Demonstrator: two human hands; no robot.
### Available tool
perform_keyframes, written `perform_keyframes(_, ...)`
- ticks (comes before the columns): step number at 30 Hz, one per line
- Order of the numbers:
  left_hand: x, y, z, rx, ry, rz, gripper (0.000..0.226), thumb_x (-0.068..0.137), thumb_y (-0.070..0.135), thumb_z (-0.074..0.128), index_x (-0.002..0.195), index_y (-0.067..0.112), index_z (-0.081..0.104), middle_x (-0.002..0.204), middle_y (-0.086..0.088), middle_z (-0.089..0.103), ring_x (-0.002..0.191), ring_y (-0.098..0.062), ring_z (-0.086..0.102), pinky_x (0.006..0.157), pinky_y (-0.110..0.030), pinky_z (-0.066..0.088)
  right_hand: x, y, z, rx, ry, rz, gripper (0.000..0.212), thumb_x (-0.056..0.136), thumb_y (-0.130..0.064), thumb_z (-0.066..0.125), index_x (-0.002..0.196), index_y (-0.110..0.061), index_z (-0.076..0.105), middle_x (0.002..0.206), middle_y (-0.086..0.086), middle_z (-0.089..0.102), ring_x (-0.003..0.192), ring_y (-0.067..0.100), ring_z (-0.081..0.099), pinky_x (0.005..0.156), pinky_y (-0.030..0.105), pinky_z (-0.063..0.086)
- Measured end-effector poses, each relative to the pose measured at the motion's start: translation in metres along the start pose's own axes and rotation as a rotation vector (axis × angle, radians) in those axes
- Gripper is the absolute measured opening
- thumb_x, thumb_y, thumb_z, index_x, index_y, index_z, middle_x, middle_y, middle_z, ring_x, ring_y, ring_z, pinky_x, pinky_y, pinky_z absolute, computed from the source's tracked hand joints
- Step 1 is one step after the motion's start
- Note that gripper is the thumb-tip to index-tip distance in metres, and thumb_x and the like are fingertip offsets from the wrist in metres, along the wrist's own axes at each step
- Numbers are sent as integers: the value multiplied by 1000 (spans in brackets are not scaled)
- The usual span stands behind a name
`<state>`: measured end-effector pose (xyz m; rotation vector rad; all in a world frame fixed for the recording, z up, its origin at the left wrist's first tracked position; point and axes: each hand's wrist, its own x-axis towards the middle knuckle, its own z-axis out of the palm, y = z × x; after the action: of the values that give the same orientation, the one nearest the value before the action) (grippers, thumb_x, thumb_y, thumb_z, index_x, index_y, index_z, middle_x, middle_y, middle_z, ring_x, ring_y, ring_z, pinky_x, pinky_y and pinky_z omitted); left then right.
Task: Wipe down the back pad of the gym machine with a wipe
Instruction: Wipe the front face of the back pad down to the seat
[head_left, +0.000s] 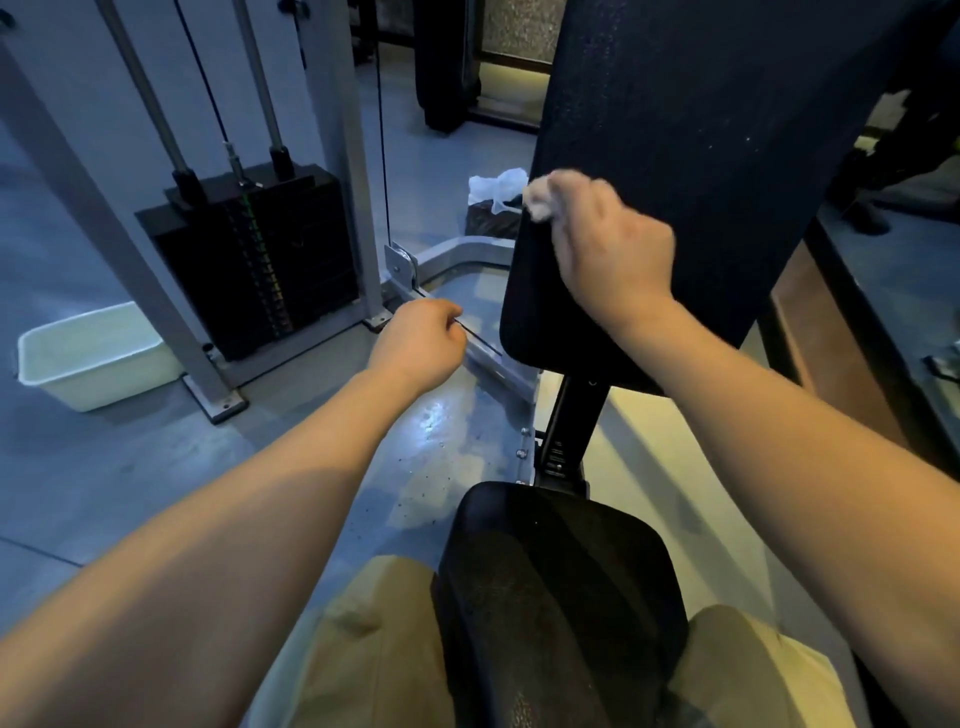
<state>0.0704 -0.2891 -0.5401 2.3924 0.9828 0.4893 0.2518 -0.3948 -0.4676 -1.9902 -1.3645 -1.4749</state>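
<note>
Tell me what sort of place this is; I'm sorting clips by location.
Most likely a gym: a weight stack, a padded seat, and the upright back pad under the right hand's wipe.

No text, number, brand or sign is legible. The weight stack (249, 260), centre left of the frame, carries a vertical column of small green-to-orange marks on its plates, too small to read. The dark box (491, 221), upper centre, shows a repeating pattern, with no characters distinguishable.
</note>
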Motion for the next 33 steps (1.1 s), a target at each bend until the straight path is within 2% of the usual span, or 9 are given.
perform_keyframes(2,0,3,-2,-37,13,-4,41,100,17,46,137,11,62,141,-8,61,129,-25,55,108,-36,45,-4,-2,8,-52,-80,52,22,102,-28,51,120,-21,63,85,1,63,45,24,56,42,27,23)
perform_keyframes(10,-1,6,2,-89,40,1,38,100,15,47,134,12,64,136,-7,64,126,-23,58,107,-34,46,-141,-32,-4,120,-477,-334,37,80,-17,78,115,-18,69,79,-1,61,42,21,53,39,25,26)
perform_keyframes(14,1,8,2,-146,48,-63,38,101,16,45,133,15,64,131,-7,66,103,-20,64,85,-24,44,-85,-10,-10,135,-296,-198,16,94,-19,64,108,-25,69,79,0,59,44,22,55,36,27,32)
perform_keyframes(17,1,14,0,-189,52,-79,37,101,16,45,132,15,65,126,-7,68,90,-17,62,79,-23,44,-12,10,-10,58,-49,9,29,107,-30,46,125,-22,67,91,0,67,49,23,59,40,27,32)
perform_keyframes(21,-4,18,-4,-222,69,-78,37,100,15,46,131,14,66,122,-6,69,85,-13,59,78,-21,42,-8,-3,4,60,-213,28,34,105,-30,46,133,-19,61,94,4,66,50,28,58,42,30,31)
perform_keyframes(25,-8,14,-6,-256,80,-119,35,100,15,47,129,15,67,125,-2,68,94,-11,60,81,-20,42,-83,-38,4,77,-392,-240,42,85,-14,55,125,-15,68,83,2,63,36,24,46,41,25,18)
perform_keyframes(28,-14,8,-3,-284,69,-131,32,99,13,47,122,16,69,115,0,71,95,-12,63,71,-10,41,-136,-38,-8,124,-799,-407,41,84,-14,67,124,-19,65,97,3,66,56,26,64,46,28,25)
perform_keyframes(31,-19,10,6,-333,16,-136,21,95,14,52,103,22,69,92,4,69,79,-10,62,58,-6,40,-152,-16,-20,241,-729,-298,36,74,-23,84,107,-25,70,86,-1,65,44,25,56,40,24,24)
perform_keyframes(33,-21,18,13,-430,-59,-127,13,94,17,57,98,24,67,93,-2,70,82,-16,65,67,-15,50,-148,-1,-27,337,-628,-236,35,86,-29,72,119,-23,66,90,1,65,44,27,55,38,26,30)
